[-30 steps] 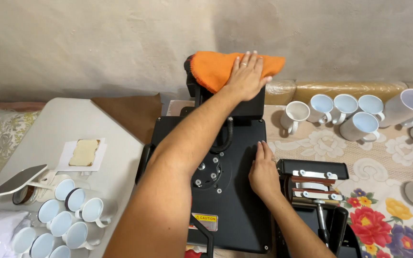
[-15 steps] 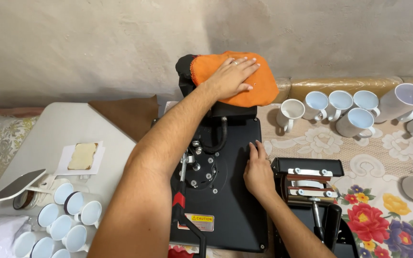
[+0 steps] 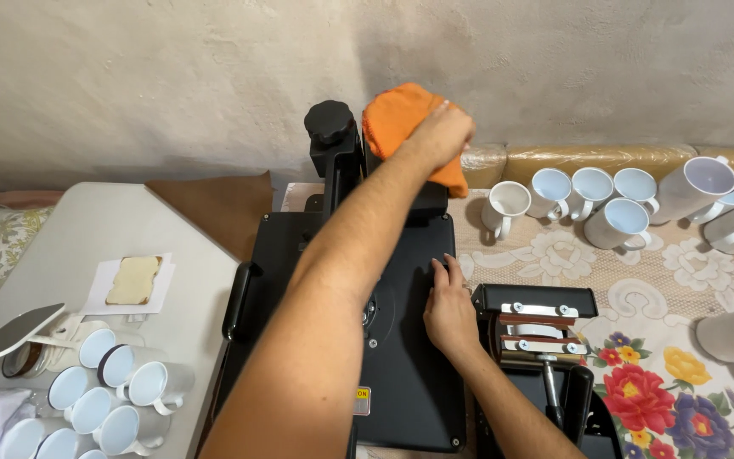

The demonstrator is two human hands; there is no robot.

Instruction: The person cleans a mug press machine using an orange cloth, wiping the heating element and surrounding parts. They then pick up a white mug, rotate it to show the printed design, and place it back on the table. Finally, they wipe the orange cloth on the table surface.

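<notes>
1. The person's left hand (image 3: 442,136) reaches far forward, its grip pressed down over an orange cloth (image 3: 397,119), fingers curled on the fabric.
2. The orange cloth sits bunched on the rear top of a black heat press (image 3: 401,357), just beside the press's round black knob (image 3: 329,121), close to the plaster wall.
3. The right hand (image 3: 449,310) lies flat on the press's black plate near its right edge, fingers spread narrowly, holding nothing.
4. Just right of that hand stands a smaller black mug press (image 3: 537,327) on a flowered cloth (image 3: 664,391) that covers the tabletop.
5. A row of white mugs (image 3: 613,204) stands behind it, along the wall.
6. On the left, more white mugs with blue insides (image 3: 99,399) cluster on a pale tabletop (image 3: 53,229).
</notes>
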